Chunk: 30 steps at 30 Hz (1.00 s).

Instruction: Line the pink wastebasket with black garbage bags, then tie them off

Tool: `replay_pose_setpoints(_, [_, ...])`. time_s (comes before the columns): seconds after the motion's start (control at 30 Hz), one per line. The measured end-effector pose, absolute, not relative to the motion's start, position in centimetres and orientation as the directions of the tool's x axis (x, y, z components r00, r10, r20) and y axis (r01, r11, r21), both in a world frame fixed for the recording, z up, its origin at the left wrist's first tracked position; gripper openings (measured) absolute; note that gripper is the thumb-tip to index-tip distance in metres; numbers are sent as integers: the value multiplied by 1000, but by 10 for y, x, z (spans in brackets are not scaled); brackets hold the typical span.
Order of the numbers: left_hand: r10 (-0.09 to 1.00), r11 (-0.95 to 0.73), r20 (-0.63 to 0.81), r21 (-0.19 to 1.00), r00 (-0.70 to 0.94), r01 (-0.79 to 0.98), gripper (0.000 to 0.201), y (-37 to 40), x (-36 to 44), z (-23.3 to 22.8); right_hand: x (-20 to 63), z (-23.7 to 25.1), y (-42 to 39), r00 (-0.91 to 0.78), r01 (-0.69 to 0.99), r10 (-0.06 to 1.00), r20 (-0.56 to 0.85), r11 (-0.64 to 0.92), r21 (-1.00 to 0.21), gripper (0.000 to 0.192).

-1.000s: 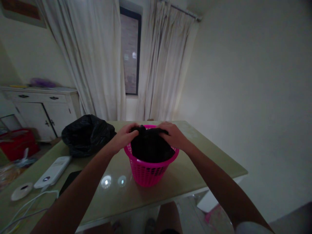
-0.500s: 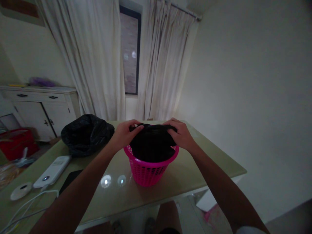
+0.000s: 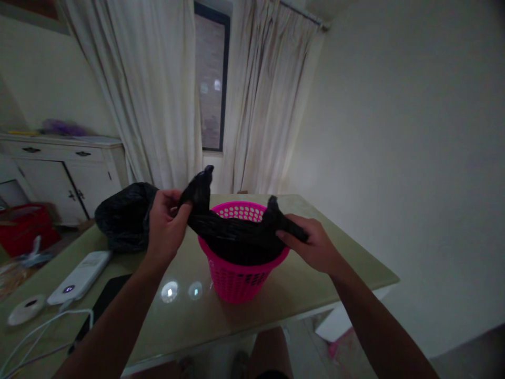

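Observation:
A black plastic bag [image 3: 236, 239] hangs down into a bright pink perforated basket [image 3: 240, 284], its upper edge stretched between my two hands. My left hand [image 3: 168, 221] pinches the bag's left side, and a loose corner sticks up past the thumb. On the right, my right hand [image 3: 311, 239] is closed around a gathered part of the rim, just beyond the basket's edge. The back inner wall of the basket shows above the bag. How far down the bag reaches inside is hidden.
Another black bag [image 3: 122, 218] stands opened on the greenish table [image 3: 323, 263], left of my left hand. Nearer me lie a white power bank [image 3: 81, 276] with a cable, a round white object [image 3: 27, 309] and a flat black item [image 3: 104, 302]. A wall rises at the right.
My hands have moved apart, left hand to the left and right hand to the right and lower. The bag's rim is spread wider, and the basket's back wall has come into view.

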State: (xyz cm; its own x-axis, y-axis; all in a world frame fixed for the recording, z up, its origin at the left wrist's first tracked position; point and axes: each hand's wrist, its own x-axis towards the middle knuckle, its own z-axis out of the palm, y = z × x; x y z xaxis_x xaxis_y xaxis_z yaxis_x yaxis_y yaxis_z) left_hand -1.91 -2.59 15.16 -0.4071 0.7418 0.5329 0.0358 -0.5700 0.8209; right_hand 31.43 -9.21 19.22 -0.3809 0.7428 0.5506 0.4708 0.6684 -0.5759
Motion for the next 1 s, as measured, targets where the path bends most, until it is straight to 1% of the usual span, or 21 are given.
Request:
replay_pose_setpoints(0.03, [775, -530, 454, 846, -439, -60, 35, -30, -28, 149, 324, 188, -97, -346, 438, 750, 563, 660, -610, 23])
replay_pose_setpoints(0.07, [828, -476, 370, 861, -422, -179, 39, -36, -36, 145, 333, 182, -103, -324, 401, 743, 586, 669, -626, 24])
replay_pose_setpoints(0.13, [924, -347, 242, 856, -296, -384, 41, -52, -50, 136, 351, 168, -117, -336, 340, 687, 644, 726, -598, 20])
replay_pose_setpoints(0.2, [959, -268, 189, 848, -212, -458, 38, -71, -60, 124, 366, 155, -131, -402, 323, 624, 670, 781, -534, 13])
replay_pose_setpoints(0.27, [957, -252, 154, 863, -247, -439, 38, -88, -66, 107, 377, 142, -143, -447, 403, 639, 626, 769, -496, 5])
replay_pose_setpoints(0.3, [948, -251, 138, 878, -286, -409, 39, -93, -70, 96, 383, 136, -146, -448, 472, 671, 590, 738, -481, 1])
replay_pose_setpoints(0.37, [931, -215, 111, 936, -347, -279, 39, -99, -78, 69, 395, 122, -149, -419, 620, 744, 520, 653, -435, 7])
replay_pose_setpoints(0.43, [921, -138, 124, 990, -369, -12, 40, -97, -87, 40, 405, 108, -147, -376, 729, 774, 510, 587, -354, 11])
replay_pose_setpoints(0.5, [926, -102, 199, 951, -321, 293, 42, -93, -92, 15, 411, 94, -145, -320, 788, 770, 552, 540, -296, 18])
replay_pose_setpoints(0.53, [929, -126, 244, 915, -278, 382, 44, -91, -92, 7, 411, 87, -144, -281, 801, 763, 582, 520, -296, 22])
replay_pose_setpoints(0.57, [930, -170, 284, 894, -232, 414, 49, -91, -90, 3, 409, 80, -144, -242, 801, 756, 608, 509, -316, 26])
replay_pose_setpoints(0.6, [932, -218, 309, 895, -189, 390, 57, -92, -87, 3, 404, 73, -143, -195, 790, 753, 629, 501, -354, 32])
replay_pose_setpoints(0.67, [943, -262, 298, 940, -151, 218, 73, -98, -75, 11, 389, 60, -142, -69, 747, 759, 648, 470, -471, 58])
replay_pose_setpoints(0.7, [954, -247, 259, 964, -149, 97, 78, -102, -69, 18, 379, 54, -141, 13, 717, 761, 648, 445, -536, 72])
replay_pose_setpoints(0.73, [966, -213, 205, 977, -160, -34, 78, -107, -62, 26, 369, 49, -139, 100, 679, 757, 646, 423, -600, 80])
replay_pose_setpoints(0.77, [970, -175, 143, 971, -194, -163, 75, -111, -57, 33, 359, 45, -136, 185, 629, 741, 645, 415, -657, 81])
replay_pose_setpoints(0.8, [968, -146, 79, 949, -239, -280, 69, -114, -53, 38, 350, 43, -134, 258, 569, 715, 650, 431, -701, 76])
replay_pose_setpoints(0.87, [951, -113, -32, 891, -309, -440, 56, -117, -50, 45, 335, 45, -130, 355, 421, 664, 658, 514, -747, 71])
replay_pose_setpoints(0.9, [943, -105, -62, 877, -327, -470, 50, -117, -51, 45, 329, 49, -129, 388, 343, 654, 650, 552, -760, 73])
replay_pose_setpoints(0.93, [940, -103, -61, 886, -335, -451, 44, -116, -54, 44, 325, 54, -128, 412, 270, 657, 632, 574, -773, 76])
replay_pose_setpoints(1.0, [942, -112, -2, 941, -336, -319, 34, -114, -63, 38, 321, 67, -130, 451, 130, 703, 550, 558, -819, 76])
